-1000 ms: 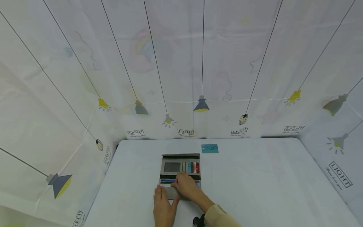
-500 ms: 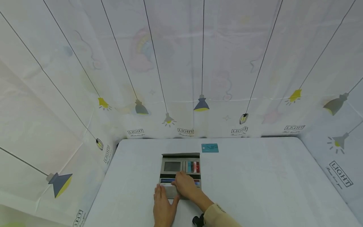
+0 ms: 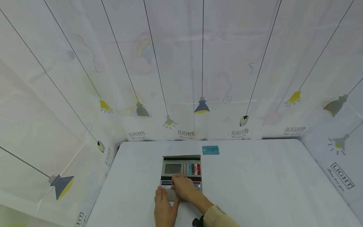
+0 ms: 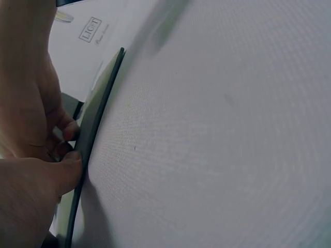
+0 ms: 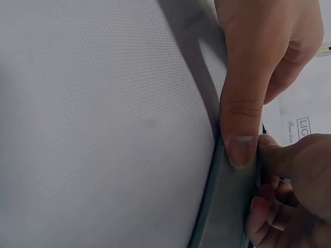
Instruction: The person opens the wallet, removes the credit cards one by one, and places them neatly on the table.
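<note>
A grey wallet (image 3: 169,199) lies unfolded on the white table, its upper half showing a clear window and several coloured cards (image 3: 194,169) in slots. My left hand (image 3: 165,208) rests at its near left corner with straight fingers; the left thumb (image 4: 70,168) presses on the near edge in the left wrist view. My right hand (image 3: 183,188) reaches over the lower half, fingers curled. Its fingertips are right at a white card (image 3: 166,186) in the lower slots and seem to pinch it; the palm hides the grip. The right wrist view shows the curled right-hand fingers (image 5: 260,213) beside the left thumb.
A teal card marked VIP (image 3: 210,150) lies flat beyond the wallet's upper right corner. A small black object (image 3: 198,222) shows by the right sleeve (image 3: 219,217). White curtains (image 3: 181,69) printed with lamps stand behind and beside the table (image 3: 255,183).
The scene has shifted slightly down in view. Both hands stay at the wallet, with the right fingers in nearly the same place over the lower slots.
</note>
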`<act>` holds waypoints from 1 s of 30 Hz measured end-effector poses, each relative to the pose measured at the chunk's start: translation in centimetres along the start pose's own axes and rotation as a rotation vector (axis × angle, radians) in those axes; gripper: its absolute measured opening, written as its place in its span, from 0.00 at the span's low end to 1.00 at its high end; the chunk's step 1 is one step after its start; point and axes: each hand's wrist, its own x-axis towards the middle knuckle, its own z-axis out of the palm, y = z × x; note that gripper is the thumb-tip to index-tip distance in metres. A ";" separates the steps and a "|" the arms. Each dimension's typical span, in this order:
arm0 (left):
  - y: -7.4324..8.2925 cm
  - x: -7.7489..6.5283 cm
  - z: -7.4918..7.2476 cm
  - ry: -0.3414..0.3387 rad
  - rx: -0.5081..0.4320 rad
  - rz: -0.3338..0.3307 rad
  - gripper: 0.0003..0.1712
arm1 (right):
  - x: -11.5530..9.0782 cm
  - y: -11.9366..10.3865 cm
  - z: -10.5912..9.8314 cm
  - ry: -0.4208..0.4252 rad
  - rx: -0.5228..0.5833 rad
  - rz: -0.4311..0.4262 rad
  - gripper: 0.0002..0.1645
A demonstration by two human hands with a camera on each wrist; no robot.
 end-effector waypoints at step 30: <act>-0.3 0.0 0.4 0.003 -0.010 -0.008 0.51 | 0.9 2.0 0.6 0.064 0.039 -0.074 0.12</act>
